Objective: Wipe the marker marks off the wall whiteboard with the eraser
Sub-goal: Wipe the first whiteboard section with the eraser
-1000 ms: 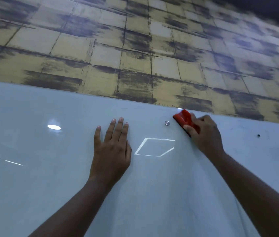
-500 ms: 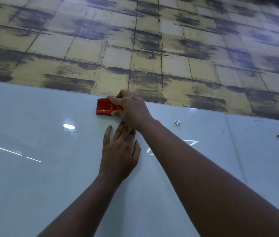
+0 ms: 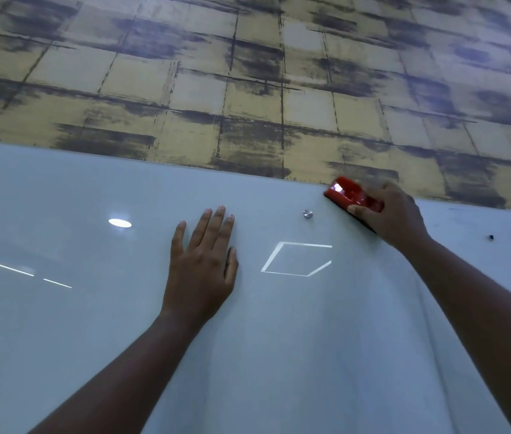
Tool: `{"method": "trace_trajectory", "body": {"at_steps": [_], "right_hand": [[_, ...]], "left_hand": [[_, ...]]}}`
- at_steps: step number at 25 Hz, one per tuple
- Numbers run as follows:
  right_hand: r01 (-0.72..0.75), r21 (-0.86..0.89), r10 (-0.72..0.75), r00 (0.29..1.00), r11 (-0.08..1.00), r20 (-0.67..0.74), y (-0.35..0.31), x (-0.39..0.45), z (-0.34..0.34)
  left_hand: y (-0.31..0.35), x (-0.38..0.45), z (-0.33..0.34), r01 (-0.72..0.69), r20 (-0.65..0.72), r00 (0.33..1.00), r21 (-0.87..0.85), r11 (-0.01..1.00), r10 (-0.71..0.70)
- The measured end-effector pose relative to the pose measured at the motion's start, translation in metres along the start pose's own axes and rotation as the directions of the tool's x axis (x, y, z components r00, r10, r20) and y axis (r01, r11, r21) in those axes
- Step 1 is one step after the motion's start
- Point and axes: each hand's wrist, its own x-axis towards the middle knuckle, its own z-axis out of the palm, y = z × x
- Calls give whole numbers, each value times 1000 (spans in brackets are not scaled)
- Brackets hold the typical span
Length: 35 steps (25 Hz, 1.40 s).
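The whiteboard [image 3: 60,339] fills the lower part of the view, a pale, glossy sheet whose top edge runs slightly downhill from left to right. Above it the wall [image 3: 185,73] shows a tan grid of squares streaked with dark smudges. The board's shine carries several bright reflections: an oval light spot [image 3: 119,223] at the left, two thin slanted streaks [image 3: 0,265] below that, and a four-sided outline [image 3: 297,259] near the middle (all of these look like lamp glare rather than ink).

Two bare forearms reach up from the bottom edge. The left hand [image 3: 200,264] lies flat against the board at the centre, fingers straight and close together, thumb alongside, its grip loose and holding nothing. The right hand [image 3: 392,214] is up at the board's top edge, right of centre, its grip clamped on the eraser [image 3: 349,194]: the thumb curls over the near side and the fingers wrap the far side. The eraser is red and shiny, tilted with its left end high, and its underside presses on the board right where the board meets the wall.

Just left of the eraser sits a small round metal stud [image 3: 307,213], close to it but apart. Farther right, beyond the right wrist, there is a tiny dark dot [image 3: 491,237] on the board, and faint grey marks [image 3: 454,209] show near the top edge (too faint to read).
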Motion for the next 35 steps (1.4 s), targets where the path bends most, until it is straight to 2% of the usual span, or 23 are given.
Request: {"method": "trace_trajectory", "body": {"at_steps": [3, 6, 9, 11, 15, 18, 21, 23, 25, 27, 29, 32, 35], "right_hand": [[-159, 47, 161, 986, 986, -43, 30, -5, -12], [-307, 103, 318, 941, 946, -115, 49, -11, -18], [-348, 86, 357, 925, 933, -128, 51, -26, -13], [-289, 50, 293, 950, 956, -111, 41, -43, -7], [-37, 44, 38, 999, 998, -23, -4, -89, 8], [138, 94, -144, 988, 986, 63, -34, -134, 25], [194, 85, -205, 967, 977, 151, -32, -151, 25], [134, 89, -146, 978, 987, 146, -13, -140, 16], [-47, 101, 42, 997, 994, 59, 16, -124, 5], [-290, 168, 300, 953, 942, -38, 47, -118, -7], [-427, 256, 458, 886, 867, -72, 71, -129, -14], [-486, 268, 517, 854, 832, -56, 69, -157, -9], [-442, 244, 464, 885, 863, -41, 31, -185, 7]], "left_hand": [[1, -5, 2, -11, -28, 1000, 18, 1000, 12], [0, -12, 2, -14, -32, 999, 14, 1000, 14], [4, -18, 1, 2, -32, 1000, 10, 1000, -1], [8, -20, 0, 15, -40, 999, 11, 1000, -14], [28, -29, 2, 121, -46, 992, 5, 993, -121], [39, -43, 3, 146, -8, 989, 3, 989, -146], [35, -53, -1, 108, 13, 994, -9, 994, -108], [33, -59, -2, 90, 7, 996, -27, 996, -90], [32, -65, -2, 72, 3, 997, -38, 997, -72], [29, -71, -3, 50, -1, 999, -51, 997, -51], [25, -77, -5, 25, 12, 1000, -74, 997, -24], [25, -92, -9, 2, 29, 1000, -100, 995, 1], [24, -102, -13, -14, 50, 999, -104, 994, 19]]}}
